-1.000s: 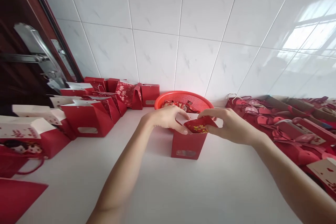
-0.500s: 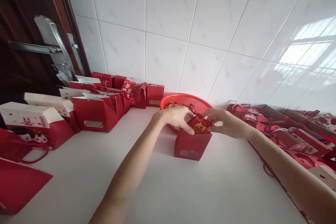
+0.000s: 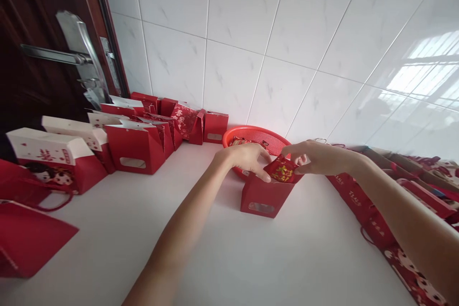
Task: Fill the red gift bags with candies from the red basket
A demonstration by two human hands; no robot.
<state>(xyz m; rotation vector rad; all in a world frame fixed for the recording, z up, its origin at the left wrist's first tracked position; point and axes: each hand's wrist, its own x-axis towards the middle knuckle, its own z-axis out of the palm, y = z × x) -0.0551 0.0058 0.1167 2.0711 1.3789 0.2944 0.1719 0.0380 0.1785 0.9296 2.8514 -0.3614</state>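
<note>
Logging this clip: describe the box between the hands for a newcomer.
By the tiled wall sits a red mesh basket. Before it stands the open-topped red box; unlike the boxes at left, it has a gold-lettered packet poking out between left hand and right hand.

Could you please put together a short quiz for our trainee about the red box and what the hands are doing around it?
1. What colour is the lettering on the red packet? A) blue B) gold C) green
2. True or false: the red basket sits behind the open box, nearer the tiled wall.
3. Fill in: the packet is pinched at the mouth of the box by the person's ____.

Key: 1 B; 2 true; 3 right hand.
</note>
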